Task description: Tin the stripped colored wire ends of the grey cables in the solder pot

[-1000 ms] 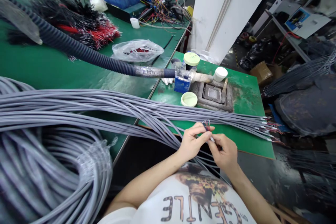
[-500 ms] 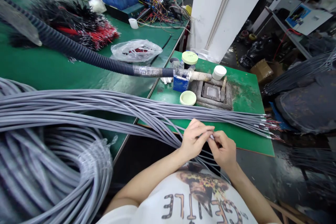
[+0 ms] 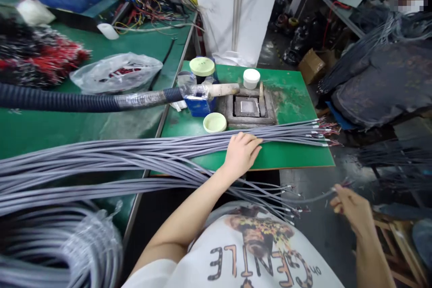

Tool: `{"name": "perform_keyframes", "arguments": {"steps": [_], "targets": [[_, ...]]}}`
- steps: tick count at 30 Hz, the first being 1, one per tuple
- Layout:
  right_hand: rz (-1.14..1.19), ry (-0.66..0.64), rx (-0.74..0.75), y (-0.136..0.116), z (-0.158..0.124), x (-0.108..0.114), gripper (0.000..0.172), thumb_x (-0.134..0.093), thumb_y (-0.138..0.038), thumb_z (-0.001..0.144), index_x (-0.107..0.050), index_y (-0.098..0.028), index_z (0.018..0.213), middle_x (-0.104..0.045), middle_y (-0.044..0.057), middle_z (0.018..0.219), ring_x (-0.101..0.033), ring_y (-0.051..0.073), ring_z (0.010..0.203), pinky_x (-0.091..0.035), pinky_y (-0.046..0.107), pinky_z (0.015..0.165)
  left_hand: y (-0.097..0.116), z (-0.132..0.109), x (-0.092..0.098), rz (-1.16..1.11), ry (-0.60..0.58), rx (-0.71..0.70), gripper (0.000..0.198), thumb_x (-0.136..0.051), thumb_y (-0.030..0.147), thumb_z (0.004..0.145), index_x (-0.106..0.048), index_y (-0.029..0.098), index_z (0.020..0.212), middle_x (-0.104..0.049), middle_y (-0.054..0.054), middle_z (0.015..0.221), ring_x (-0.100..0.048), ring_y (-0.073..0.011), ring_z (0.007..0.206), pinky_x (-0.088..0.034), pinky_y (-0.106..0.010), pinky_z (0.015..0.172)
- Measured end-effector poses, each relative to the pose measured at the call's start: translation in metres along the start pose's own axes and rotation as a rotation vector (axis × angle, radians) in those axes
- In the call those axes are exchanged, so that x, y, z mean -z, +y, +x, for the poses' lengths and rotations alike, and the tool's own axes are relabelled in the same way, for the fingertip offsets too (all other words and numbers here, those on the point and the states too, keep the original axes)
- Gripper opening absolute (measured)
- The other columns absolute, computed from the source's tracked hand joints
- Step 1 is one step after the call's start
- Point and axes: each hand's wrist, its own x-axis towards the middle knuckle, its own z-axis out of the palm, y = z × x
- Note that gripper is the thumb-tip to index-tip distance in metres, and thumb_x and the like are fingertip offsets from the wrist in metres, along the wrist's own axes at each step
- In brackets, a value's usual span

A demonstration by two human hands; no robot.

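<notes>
While our left hand lies flat with its fingers spread on the bundle of grey multicore cables, which stretches across the green workbench board, our right hand hangs out past the board's edge, loosely curled. Its fingertips are at the end of one loose grey cable, and we cannot tell whether they grip it.

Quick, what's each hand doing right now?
Left hand: open, resting flat on the grey cables.
Right hand: curled, seemingly holding one grey cable near its end; slightly blurred.
</notes>
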Motion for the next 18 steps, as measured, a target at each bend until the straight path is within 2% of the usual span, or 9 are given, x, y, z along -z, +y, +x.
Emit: {"name": "perform_keyframes", "arguments": {"steps": [2,3,5,9,11,12,14,16,18], "targets": [[-0.330,-0.317,-0.202,0.037,0.002,-0.003,0.044,-0.067,-0.055,0.070,-0.059,-0.018,0.049,-0.057,0.005,0.040,-0.052,0.018,0.033,-0.038,0.029,0.041,-0.008,0.008,-0.011,0.127,-0.037,0.044,0.025,-0.053,0.027,0.090,-0.064,0.020,0.112,-0.065,-0.011,0.104,-0.052,-0.0254,0.096,-0.036,-0.039,0.078],[-0.372,-0.423,-0.211,0.045,-0.001,-0.011,0.043,-0.065,-0.056,0.072,-0.060,-0.018,0.050,-0.058,0.005,0.042,-0.054,0.018,0.034,-0.040,0.028,0.043,-0.010,0.012,-0.015,0.175,-0.052,0.064,0.023,-0.054,0.026,0.090,-0.064,0.019,0.109,-0.064,-0.011,0.103,-0.051,-0.0261,0.097,-0.036,-0.039,0.077],[-0.265,-0.558,-0.111,0.041,-0.013,-0.035,0.040,-0.057,-0.055,0.079,-0.065,-0.018,0.067,-0.064,0.003,0.052,-0.059,0.016,0.040,-0.044,0.027,0.047,-0.013,0.019,-0.021,0.234,-0.084,0.082,0.017,-0.054,0.023,0.089,-0.065,0.019,0.101,-0.063,-0.011,0.098,-0.051,-0.0266,0.096,-0.036,-0.039,0.077],[0.089,-0.903,0.075,-0.028,-0.037,-0.096,0.039,-0.051,-0.050,0.086,-0.066,-0.016,0.095,-0.069,0.002,0.067,-0.062,0.013,0.048,-0.044,0.023,0.048,-0.008,0.030,-0.014,0.198,-0.094,0.076,0.010,-0.053,0.021,0.089,-0.061,0.017,0.093,-0.062,-0.009,0.093,-0.052,-0.0252,0.091,-0.037,-0.037,0.075],[0.334,-0.983,0.124,-0.071,-0.035,-0.117,0.042,-0.051,-0.049,0.087,-0.061,-0.015,0.111,-0.071,0.006,0.078,-0.066,0.015,0.056,-0.046,0.024,0.047,0.001,0.029,-0.003,0.121,-0.039,0.056,0.011,-0.049,0.022,0.091,-0.058,0.016,0.096,-0.062,-0.008,0.093,-0.052,-0.0237,0.088,-0.038,-0.036,0.075],[0.483,-0.924,0.156,-0.091,-0.029,-0.123,0.045,-0.051,-0.050,0.087,-0.057,-0.016,0.117,-0.072,0.008,0.085,-0.067,0.016,0.059,-0.048,0.025,0.047,0.006,0.026,0.003,0.068,-0.009,0.029,0.013,-0.047,0.022,0.092,-0.057,0.016,0.097,-0.063,-0.008,0.094,-0.053,-0.0229,0.089,-0.039,-0.036,0.077],[0.770,-0.654,0.243,-0.124,-0.012,-0.123,0.048,-0.048,-0.050,0.088,-0.051,-0.019,0.124,-0.071,0.012,0.099,-0.070,0.020,0.071,-0.053,0.031,0.055,0.016,0.015,0.013,-0.030,0.022,-0.027,0.012,-0.048,0.023,0.092,-0.057,0.017,0.097,-0.064,-0.008,0.095,-0.054,-0.0221,0.091,-0.040,-0.036,0.081],[0.958,-0.310,0.341,-0.149,0.005,-0.113,0.044,-0.042,-0.051,0.091,-0.049,-0.022,0.124,-0.072,0.009,0.097,-0.070,0.019,0.077,-0.055,0.034,0.064,0.025,-0.001,0.017,-0.105,-0.036,-0.087,0.012,-0.049,0.022,0.092,-0.058,0.017,0.097,-0.065,-0.008,0.095,-0.055,-0.0216,0.091,-0.040,-0.035,0.080],[0.966,-0.103,0.423,-0.165,0.012,-0.100,0.039,-0.039,-0.047,0.093,-0.050,-0.023,0.121,-0.070,0.002,0.076,-0.067,0.016,0.065,-0.054,0.032,0.063,0.029,-0.018,0.015,-0.177,-0.143,-0.097,0.013,-0.049,0.022,0.092,-0.060,0.017,0.095,-0.065,-0.008,0.091,-0.056,-0.0203,0.086,-0.041,-0.034,0.077]]}}
